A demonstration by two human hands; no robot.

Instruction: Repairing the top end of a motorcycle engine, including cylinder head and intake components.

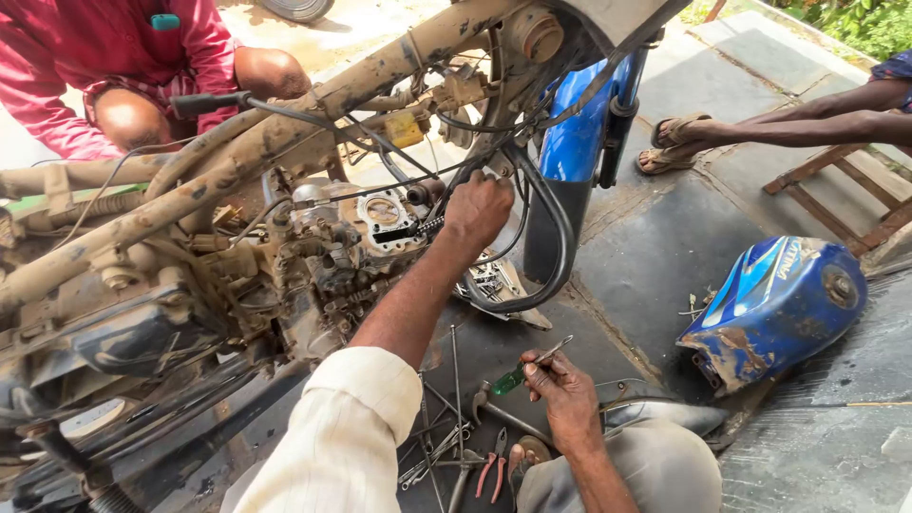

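A stripped, mud-caked motorcycle fills the left and middle of the view, its engine open at the cylinder top. My left hand, on an arm in a rolled white sleeve, is closed beside that opening on a short dark chain, among black cables and the curved frame tube. Lower down, over the ground, my right hand grips a green-handled screwdriver whose metal shaft points up and right.
Loose wrenches and rods and red-handled pliers lie on the dark ground by my knee. A removed blue fuel tank lies at right. A person in red squats behind the bike. Another person's sandalled foot rests near a wooden bench.
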